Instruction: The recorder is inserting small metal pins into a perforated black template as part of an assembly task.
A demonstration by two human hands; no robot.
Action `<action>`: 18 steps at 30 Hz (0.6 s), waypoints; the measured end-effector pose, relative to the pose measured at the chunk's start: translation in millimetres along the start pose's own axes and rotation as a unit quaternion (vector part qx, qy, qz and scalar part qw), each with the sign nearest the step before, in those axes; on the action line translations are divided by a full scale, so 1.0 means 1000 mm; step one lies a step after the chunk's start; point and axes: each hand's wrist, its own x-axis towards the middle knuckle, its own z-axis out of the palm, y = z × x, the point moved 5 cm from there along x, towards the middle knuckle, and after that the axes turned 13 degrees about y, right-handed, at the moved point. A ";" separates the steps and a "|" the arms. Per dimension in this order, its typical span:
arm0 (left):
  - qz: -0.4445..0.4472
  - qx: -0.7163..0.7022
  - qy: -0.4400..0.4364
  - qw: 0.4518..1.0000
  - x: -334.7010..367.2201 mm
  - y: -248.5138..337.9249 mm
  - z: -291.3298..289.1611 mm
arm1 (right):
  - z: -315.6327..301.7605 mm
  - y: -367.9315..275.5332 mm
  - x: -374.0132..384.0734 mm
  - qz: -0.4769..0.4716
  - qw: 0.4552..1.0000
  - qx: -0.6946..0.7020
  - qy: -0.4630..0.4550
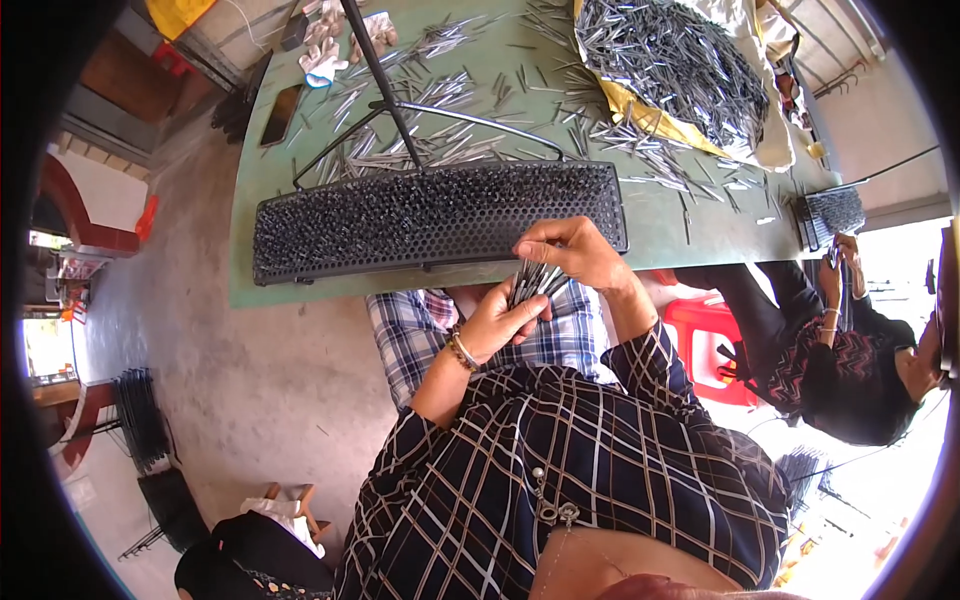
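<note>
A bundle of thin dark metal rods is gripped in my left hand, in front of my chest and just off the table's near edge. My right hand has its thumb and fingers closed at the upper ends of these rods; how many it pinches cannot be made out. Right beyond both hands lies a long black rack with a face full of round holes. Rods crowd the holes on its left and along its top, while bare holes show at the lower middle and right. A metal handle frame rises from its far side.
Loose rods lie scattered over the green table. A yellow-and-white sack holds a large heap at the back right. A phone and work gloves lie far left. A co-worker sits at right near a red stool.
</note>
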 end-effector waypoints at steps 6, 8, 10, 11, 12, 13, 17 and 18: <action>-0.028 -0.056 0.041 0.997 0.007 -0.009 -0.003 | -0.053 -0.011 0.011 -0.101 0.945 -0.089 0.299; -0.034 -0.109 0.050 0.992 0.013 -0.013 -0.002 | -0.056 -0.004 0.019 -0.120 0.931 -0.123 0.323; -0.051 -0.117 0.091 0.988 0.015 -0.022 -0.003 | -0.055 -0.001 0.022 -0.180 0.905 -0.186 0.339; -0.069 -0.124 0.134 0.981 0.015 -0.024 -0.005 | -0.055 0.005 0.024 -0.181 0.904 -0.186 0.339; -0.072 -0.125 0.140 0.980 0.016 -0.026 -0.006 | -0.053 0.007 0.025 -0.211 0.889 -0.225 0.337; -0.072 -0.123 0.139 0.980 0.016 -0.026 -0.006 | -0.052 0.010 0.025 -0.240 0.872 -0.264 0.335; -0.066 -0.106 0.153 0.980 0.015 -0.025 -0.008 | -0.044 0.009 0.025 -0.264 0.863 -0.296 0.314; -0.064 -0.099 0.158 0.980 0.015 -0.024 -0.009 | -0.044 0.008 0.024 -0.263 0.863 -0.296 0.315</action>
